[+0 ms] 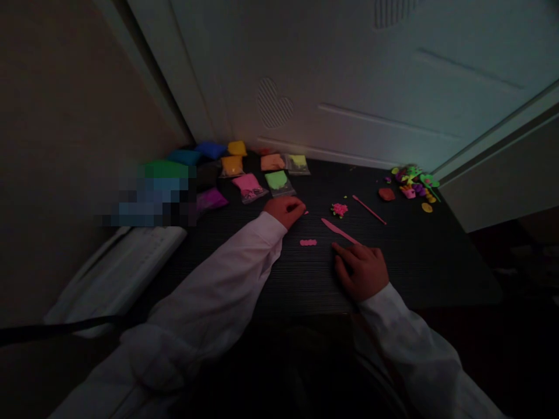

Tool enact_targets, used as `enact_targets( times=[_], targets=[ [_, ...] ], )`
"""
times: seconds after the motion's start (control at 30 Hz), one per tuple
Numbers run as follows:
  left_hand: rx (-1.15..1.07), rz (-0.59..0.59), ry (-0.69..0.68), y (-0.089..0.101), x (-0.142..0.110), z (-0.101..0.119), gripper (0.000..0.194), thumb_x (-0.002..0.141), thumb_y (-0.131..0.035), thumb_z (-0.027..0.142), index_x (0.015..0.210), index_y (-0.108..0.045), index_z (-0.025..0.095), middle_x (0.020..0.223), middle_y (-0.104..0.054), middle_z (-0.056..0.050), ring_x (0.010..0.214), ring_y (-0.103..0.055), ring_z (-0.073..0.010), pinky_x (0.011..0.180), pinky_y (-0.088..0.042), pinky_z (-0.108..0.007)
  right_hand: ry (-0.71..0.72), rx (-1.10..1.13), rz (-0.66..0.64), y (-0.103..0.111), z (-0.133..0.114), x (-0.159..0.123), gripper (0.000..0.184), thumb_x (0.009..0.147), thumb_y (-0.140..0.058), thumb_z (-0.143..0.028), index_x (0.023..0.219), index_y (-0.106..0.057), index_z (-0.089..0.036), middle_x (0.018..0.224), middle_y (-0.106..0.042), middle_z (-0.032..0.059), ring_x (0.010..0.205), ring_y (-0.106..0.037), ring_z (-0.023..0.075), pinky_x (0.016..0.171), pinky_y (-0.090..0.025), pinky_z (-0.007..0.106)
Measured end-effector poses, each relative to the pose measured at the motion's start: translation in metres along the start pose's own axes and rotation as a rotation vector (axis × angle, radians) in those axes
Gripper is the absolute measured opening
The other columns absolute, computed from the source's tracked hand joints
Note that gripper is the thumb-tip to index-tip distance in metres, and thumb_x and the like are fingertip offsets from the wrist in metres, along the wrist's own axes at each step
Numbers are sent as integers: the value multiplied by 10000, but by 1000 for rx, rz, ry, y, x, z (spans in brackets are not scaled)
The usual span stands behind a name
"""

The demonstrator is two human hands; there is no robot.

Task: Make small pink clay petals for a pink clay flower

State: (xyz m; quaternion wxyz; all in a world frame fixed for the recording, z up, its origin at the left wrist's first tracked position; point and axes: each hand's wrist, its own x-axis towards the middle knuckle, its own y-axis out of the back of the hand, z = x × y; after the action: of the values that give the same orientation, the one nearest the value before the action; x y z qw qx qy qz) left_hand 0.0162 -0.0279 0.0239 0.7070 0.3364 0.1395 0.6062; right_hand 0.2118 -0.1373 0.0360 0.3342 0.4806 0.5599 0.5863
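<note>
My left hand (pixel 286 211) rests on the dark table with its fingers curled together. A tiny pink bit (pixel 306 212) shows at its fingertips; whether they grip anything is hidden. My right hand (pixel 362 269) lies low over the table, holding nothing I can see, its index finger stretched out and the thumb apart. Just beyond those fingers is a pink plastic clay knife (pixel 339 230), its handle end close to the knuckles. Between the hands lies a flat, wavy-edged pink clay strip (pixel 308 242). Farther back sits a pink clay flower cluster (pixel 339 210) with green bits.
Bags of coloured clay, including a pink one (pixel 248 187) and a light green one (pixel 278 181), line the back left. A thin pink stick tool (pixel 369 209), a red lump (pixel 386 194) and small clay figures (pixel 414 183) lie right. A white panel (pixel 279 70) rises behind.
</note>
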Motion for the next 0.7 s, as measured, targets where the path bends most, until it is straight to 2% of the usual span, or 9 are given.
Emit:
enact_targets(
  times=[0.37,0.63,0.7],
  targets=[
    [23,-51,-7,3,-1,-3,260,713,-391,346,740,-591,182,699,-597,-9,637,-519,-119,556,-387,-216,13,47,48,-2,-3,1,301,743,-397,-238,1027,-495,-222,754,-538,36,740,-467,139,676,-256,297],
    [120,18,-88,1,0,-6,235,715,-400,290,715,-596,160,647,-579,-20,584,-511,-112,546,-403,-222,-79,180,116,-9,2,3,290,755,-376,-239,1026,-473,-274,862,-534,17,760,-480,125,669,-290,281],
    [177,56,-139,2,-1,-6,233,673,-460,292,820,-590,166,709,-571,-38,686,-504,-147,645,-404,-270,-134,210,151,-9,5,4,269,755,-371,-241,993,-491,-276,837,-542,9,749,-489,121,664,-298,276]
  ],
)
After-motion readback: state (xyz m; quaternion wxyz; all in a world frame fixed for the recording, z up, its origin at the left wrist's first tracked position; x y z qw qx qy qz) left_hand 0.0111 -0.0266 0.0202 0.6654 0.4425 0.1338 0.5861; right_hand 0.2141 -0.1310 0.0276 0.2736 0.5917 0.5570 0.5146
